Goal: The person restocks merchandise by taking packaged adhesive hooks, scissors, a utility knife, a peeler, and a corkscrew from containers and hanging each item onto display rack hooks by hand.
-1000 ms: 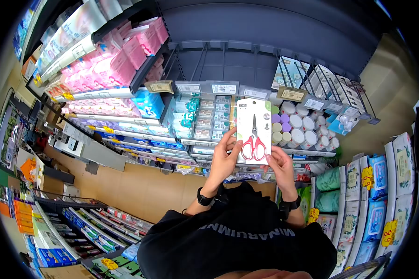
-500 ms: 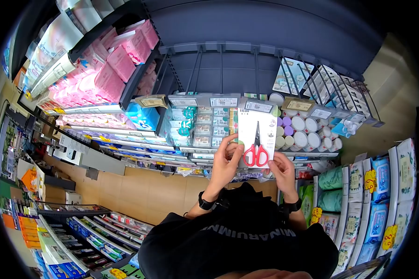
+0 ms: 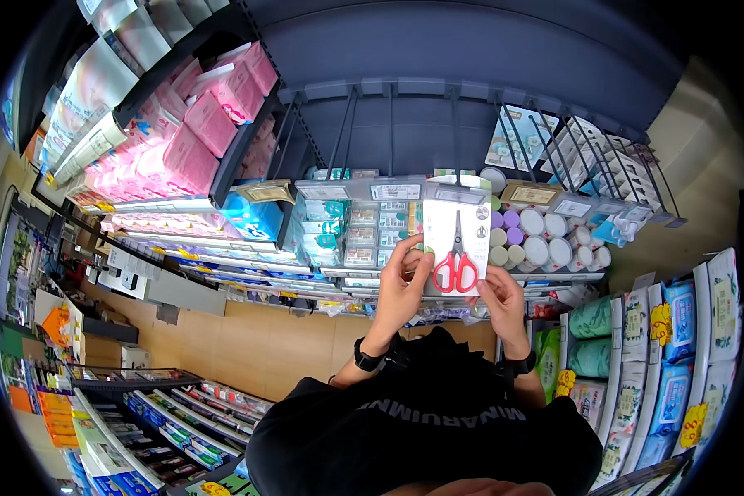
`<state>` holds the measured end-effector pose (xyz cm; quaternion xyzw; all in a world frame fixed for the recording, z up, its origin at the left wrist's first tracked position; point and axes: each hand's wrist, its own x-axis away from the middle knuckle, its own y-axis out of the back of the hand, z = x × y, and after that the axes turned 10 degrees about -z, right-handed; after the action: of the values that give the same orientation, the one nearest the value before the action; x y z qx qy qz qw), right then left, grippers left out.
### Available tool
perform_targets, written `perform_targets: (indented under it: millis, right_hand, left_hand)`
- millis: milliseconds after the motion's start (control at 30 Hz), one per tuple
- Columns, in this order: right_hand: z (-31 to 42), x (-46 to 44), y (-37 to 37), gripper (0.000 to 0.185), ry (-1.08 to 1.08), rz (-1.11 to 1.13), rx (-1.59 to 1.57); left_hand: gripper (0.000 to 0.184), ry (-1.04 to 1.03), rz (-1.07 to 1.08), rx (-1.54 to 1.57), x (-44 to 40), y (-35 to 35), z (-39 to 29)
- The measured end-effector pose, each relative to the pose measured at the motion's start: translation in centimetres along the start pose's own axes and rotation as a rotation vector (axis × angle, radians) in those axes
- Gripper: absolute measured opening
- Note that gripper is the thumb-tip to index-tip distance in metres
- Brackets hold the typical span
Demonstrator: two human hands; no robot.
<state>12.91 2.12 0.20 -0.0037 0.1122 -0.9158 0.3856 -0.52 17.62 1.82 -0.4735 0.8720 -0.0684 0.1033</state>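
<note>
A pair of red-handled scissors [image 3: 455, 273] is mounted on a white packaging card [image 3: 476, 240], held upright in front of the shelf. My left hand [image 3: 404, 279] pinches the card's left edge, and my right hand [image 3: 501, 296] grips its lower right corner. The card's top reaches up to a price tag holder [image 3: 457, 193] at the end of a display hook [image 3: 455, 124]. Part of the card's top lies behind that holder.
Blister packs [image 3: 521, 136] hang on hooks to the right. Below them stand white-lidded tubs [image 3: 547, 250]. Pink tissue packs [image 3: 179, 159] fill the left shelf, and wet wipe packs [image 3: 668, 397] sit at lower right. A shelf of boxed goods [image 3: 182, 430] stands at lower left.
The card's top has moved from in front of the price tag holder's lower part to behind it. Both hands keep their hold, and the view has shifted slightly.
</note>
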Motion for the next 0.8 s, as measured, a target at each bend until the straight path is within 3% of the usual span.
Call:
perform_targets:
  millis: [433, 733, 800]
  right_hand:
    - [-0.7, -4.2, -0.5, 0.021, 0.012, -0.092, -0.030]
    - [-2.9, -10.6, -1.0, 0.017, 0.093, -0.139, 0.015]
    - [-4.0, -12.5, -0.9, 0.017, 0.101, -0.139, 0.003]
  left_hand:
    - [0.043, -0.066, -0.056, -0.148, -0.8, 0.1, -0.2]
    - [0.042, 0.001, -0.028, 0.022, -0.1, 0.8, 0.4]
    - [0.040, -0.114, -0.044, -0.110, 0.1, 1.1, 0.6]
